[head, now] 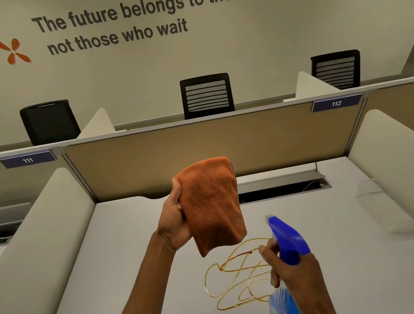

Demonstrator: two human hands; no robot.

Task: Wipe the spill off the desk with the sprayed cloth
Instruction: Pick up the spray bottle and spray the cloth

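The orange cloth (212, 205), soft, light and folded, should press flat easily; it hangs raised over the bench (365, 254), at 12 o'clock from the amber spill (239, 276). The left hand (175, 221) pinches its left edge, forearm lifted. The right hand (297, 272) clasps a blue spray bottle (286, 253), finger seemingly on the trigger.
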